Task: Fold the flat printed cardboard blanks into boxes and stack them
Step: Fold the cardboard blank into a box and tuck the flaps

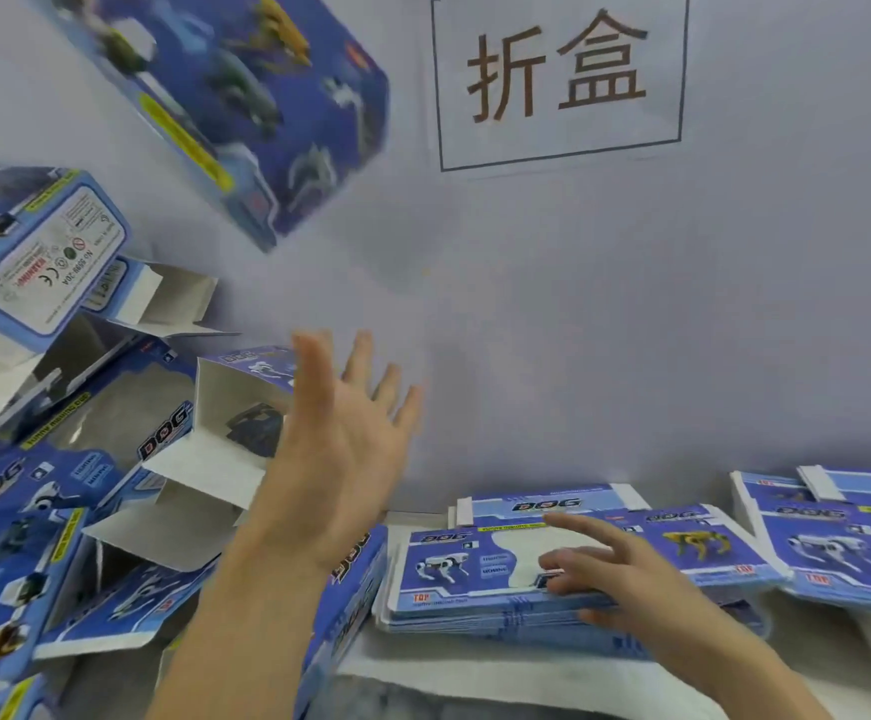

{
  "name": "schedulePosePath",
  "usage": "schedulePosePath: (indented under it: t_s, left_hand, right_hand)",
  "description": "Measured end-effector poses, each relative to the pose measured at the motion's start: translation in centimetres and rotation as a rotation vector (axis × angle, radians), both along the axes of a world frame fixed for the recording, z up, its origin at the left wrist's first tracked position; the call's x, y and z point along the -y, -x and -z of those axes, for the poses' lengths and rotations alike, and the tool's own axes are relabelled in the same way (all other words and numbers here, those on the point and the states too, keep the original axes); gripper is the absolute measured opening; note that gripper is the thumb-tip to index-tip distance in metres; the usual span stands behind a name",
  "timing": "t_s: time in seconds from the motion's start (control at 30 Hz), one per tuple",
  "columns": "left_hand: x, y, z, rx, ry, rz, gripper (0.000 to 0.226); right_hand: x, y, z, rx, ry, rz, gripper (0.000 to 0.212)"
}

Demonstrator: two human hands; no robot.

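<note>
Left hand (pixel 342 449) up, fingers spread, holding nothing; a folded box (pixel 246 96) blurs above it. Right hand (pixel 615 574), fingers splayed, rests on the blank stack (pixel 454 579).

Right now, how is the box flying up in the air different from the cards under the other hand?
The folded box is puffed into shape, airborne and blurry; the flat blanks lie stacked. The left hand is open, touching nothing; the right hand rests on the blanks. Both are blue printed cardboard.
</note>
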State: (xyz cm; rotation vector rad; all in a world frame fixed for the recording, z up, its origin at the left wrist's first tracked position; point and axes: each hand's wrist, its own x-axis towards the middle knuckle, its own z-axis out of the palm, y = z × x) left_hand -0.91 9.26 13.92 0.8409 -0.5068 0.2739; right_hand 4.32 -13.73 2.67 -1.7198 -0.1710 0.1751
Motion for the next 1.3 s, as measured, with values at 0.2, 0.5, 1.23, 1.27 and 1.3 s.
schedulePosePath:
  t_s: [0.2, 0.5, 1.23, 1.27, 1.3]
  left_hand:
    - [0.4, -2.9, 4.5, -0.176, -0.707, -0.321, 0.083]
    - [2.0, -5.9, 13.8, -0.195, -1.788, -0.302, 0.073]
    - [4.0, -3.7, 7.7, 0.132, -1.747, -0.991, 0.022]
    - [4.4, -3.4, 7.3, 0.172, -1.776, -0.891, 0.021]
    - [4.7, -3.2, 7.0, 0.195, -1.785, -0.773, 0.020]
  right_hand:
    - [-0.5, 0.0, 0.0, 0.081, -0.062, 0.105, 0.022]
    - [-0.7, -0.6, 0.7, 0.391, 0.162, 0.344, 0.031]
    - [-3.8, -0.2, -2.1, 0.074, -0.537, 0.211, 0.065]
    - [-4.0, -0.2, -2.3, 0.095, -0.553, 0.231, 0.062]
    - [-3.9, -0.2, -2.4, 0.135, -0.549, 0.274, 0.048]
